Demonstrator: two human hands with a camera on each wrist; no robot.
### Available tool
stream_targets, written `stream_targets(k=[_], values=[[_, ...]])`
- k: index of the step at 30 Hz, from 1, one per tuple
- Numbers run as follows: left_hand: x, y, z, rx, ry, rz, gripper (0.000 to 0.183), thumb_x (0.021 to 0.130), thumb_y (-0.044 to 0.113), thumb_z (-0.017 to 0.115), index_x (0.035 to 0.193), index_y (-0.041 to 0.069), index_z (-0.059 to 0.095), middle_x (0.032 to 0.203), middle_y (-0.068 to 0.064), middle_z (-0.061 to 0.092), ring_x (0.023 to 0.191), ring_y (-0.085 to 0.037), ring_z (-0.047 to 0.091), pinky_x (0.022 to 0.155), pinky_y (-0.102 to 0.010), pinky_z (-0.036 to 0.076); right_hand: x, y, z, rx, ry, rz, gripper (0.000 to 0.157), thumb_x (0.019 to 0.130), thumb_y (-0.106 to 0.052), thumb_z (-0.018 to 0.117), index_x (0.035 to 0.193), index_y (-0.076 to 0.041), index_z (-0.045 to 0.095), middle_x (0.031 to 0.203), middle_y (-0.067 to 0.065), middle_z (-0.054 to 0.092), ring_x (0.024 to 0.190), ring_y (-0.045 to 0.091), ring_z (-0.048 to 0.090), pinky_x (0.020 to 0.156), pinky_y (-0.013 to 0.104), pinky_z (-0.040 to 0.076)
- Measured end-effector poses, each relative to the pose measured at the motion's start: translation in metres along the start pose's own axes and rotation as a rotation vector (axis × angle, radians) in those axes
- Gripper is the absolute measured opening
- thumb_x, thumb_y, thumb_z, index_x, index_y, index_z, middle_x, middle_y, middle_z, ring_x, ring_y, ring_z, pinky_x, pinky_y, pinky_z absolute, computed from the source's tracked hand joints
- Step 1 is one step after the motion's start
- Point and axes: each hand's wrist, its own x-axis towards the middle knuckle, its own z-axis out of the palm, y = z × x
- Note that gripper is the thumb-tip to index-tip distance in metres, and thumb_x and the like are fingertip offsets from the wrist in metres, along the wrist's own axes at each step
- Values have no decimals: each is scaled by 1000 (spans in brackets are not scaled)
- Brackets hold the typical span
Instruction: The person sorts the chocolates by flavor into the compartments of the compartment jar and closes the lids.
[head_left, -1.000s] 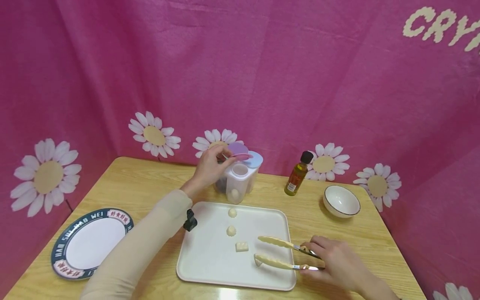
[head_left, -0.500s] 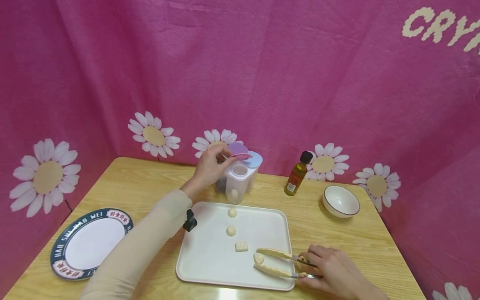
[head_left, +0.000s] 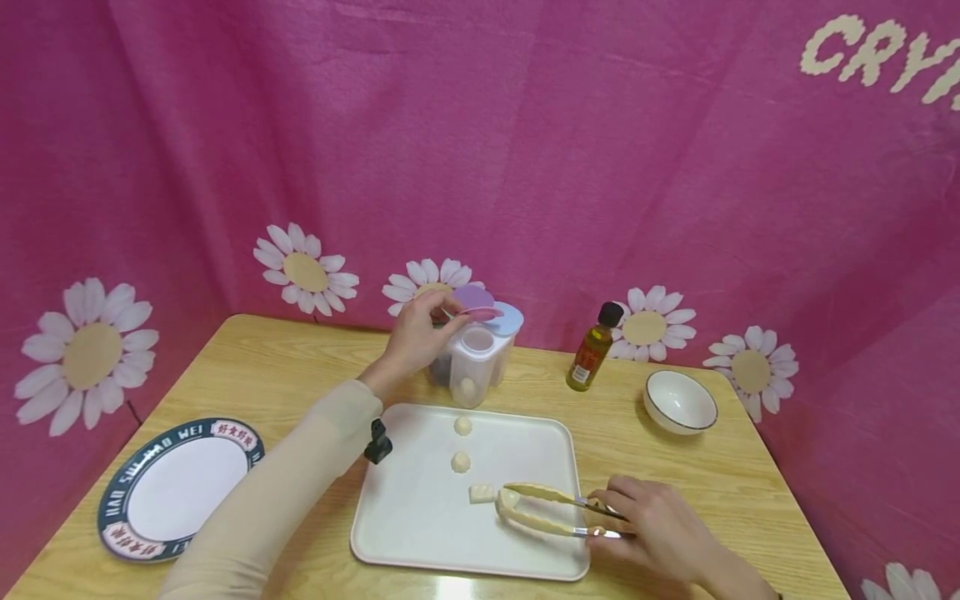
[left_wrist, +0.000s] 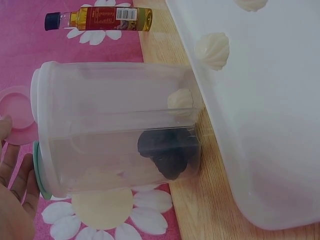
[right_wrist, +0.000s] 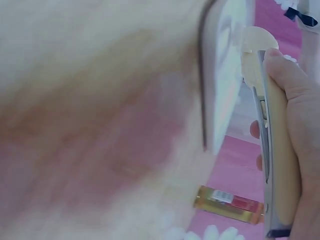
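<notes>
My left hand (head_left: 415, 337) pinches the raised pinkish-purple lid (head_left: 474, 300) of a clear, divided storage container (head_left: 472, 371). Under that lid the round opening is uncovered. Through the container's wall, a white ridged piece (left_wrist: 180, 102) and several dark pieces (left_wrist: 169, 150) show at the bottom. My right hand (head_left: 656, 525) grips cream-tipped tongs (head_left: 538, 523) over the white tray (head_left: 420, 525). Between the tongs' tips is a small white piece (head_left: 510, 498), partly hidden. A white rectangular block (head_left: 482, 494) lies just left of it. Two ridged white pieces, one a bun-like swirl (head_left: 461, 462), sit farther back.
An oil bottle (head_left: 590, 354) with a black cap stands at the back right, near a white bowl (head_left: 679, 403). A dark-rimmed plate (head_left: 123, 492) lies at the left. A pink floral cloth (head_left: 480, 150) hangs behind the wooden table (head_left: 300, 358).
The tongs have swung down around the white piece, closed in on it, and moved slightly left and up with it toward the block. My left hand keeps holding the lid up.
</notes>
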Motion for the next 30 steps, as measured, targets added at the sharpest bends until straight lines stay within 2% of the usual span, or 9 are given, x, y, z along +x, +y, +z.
stream_targets(k=[2, 5, 10, 13, 17, 26, 30], values=[[0, 0, 0, -1, 1, 1, 18, 96, 19, 79, 107, 7, 74, 110, -10, 72, 94, -27, 68, 84, -31, 54, 6, 4, -2, -2, 56, -30, 41, 75, -47, 93, 103, -23, 75, 84, -18, 59, 71, -11, 42, 61, 9, 38], [0, 0, 0, 4, 4, 7, 18, 96, 19, 79, 108, 7, 74, 111, -10, 71, 95, -27, 67, 84, -31, 54, 18, 13, -7, 3, 114, -56, 41, 77, -48, 91, 103, -21, 75, 85, -16, 60, 72, -8, 45, 61, 10, 40], [-1, -1, 0, 6, 4, 11, 18, 96, 19, 79, 109, 8, 74, 112, -10, 71, 96, -26, 67, 84, -31, 55, 42, 30, -18, -35, 178, -64, 44, 93, -63, 71, 101, -20, 75, 83, -13, 62, 68, -5, 47, 56, 13, 39], [-1, -1, 1, 7, 3, 11, 18, 96, 19, 79, 108, 7, 74, 113, -10, 70, 96, -26, 67, 85, -33, 56, 57, 40, -23, -75, 206, -58, 51, 97, -69, 61, 99, -20, 75, 80, -13, 62, 64, -5, 44, 52, 14, 35], [-1, -1, 1, 6, 3, 12, 18, 95, 19, 80, 108, 7, 74, 112, -10, 70, 95, -27, 68, 85, -35, 57, 78, 53, -27, -111, 215, -29, 62, 97, -74, 53, 97, -17, 77, 78, -10, 63, 59, -4, 41, 50, 15, 31], [-2, -2, 2, 2, 9, 11, 19, 95, 20, 80, 108, 8, 73, 111, -10, 69, 95, -27, 67, 86, -39, 59, 123, 70, -34, -123, 183, 33, 82, 96, -81, 43, 104, -8, 79, 87, 2, 71, 61, 10, 55, 50, 20, 37], [-1, -2, 3, 9, 14, 28, 19, 95, 20, 80, 108, 8, 74, 111, -10, 69, 94, -26, 67, 83, -34, 57, 140, 72, -35, -115, 150, 61, 90, 93, -85, 35, 106, -8, 78, 85, 2, 68, 63, 12, 53, 52, 24, 39]])
